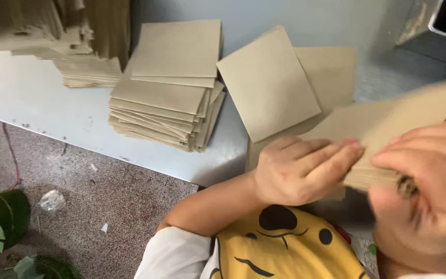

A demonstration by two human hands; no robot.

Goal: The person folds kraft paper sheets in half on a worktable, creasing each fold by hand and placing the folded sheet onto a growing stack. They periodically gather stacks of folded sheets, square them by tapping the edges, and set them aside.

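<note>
My left hand (298,168) and my right hand (429,181) both grip a thick bundle of brown cardboard sheets (403,124), held close to my chest and blurred by motion. The left fingers wrap over the bundle's near edge; the right hand clasps its right end. Just beyond, a single cardboard sheet (267,82) lies tilted on top of other loose sheets (331,72). A tall stack of the same sheets (166,103) stands on the grey table (42,103) to the left.
More cardboard piles (86,70) sit at the table's far left corner. A dark machine part (440,26) is at the top right. Below the table, a speckled floor (104,201) holds paper scraps and a green object (1,222).
</note>
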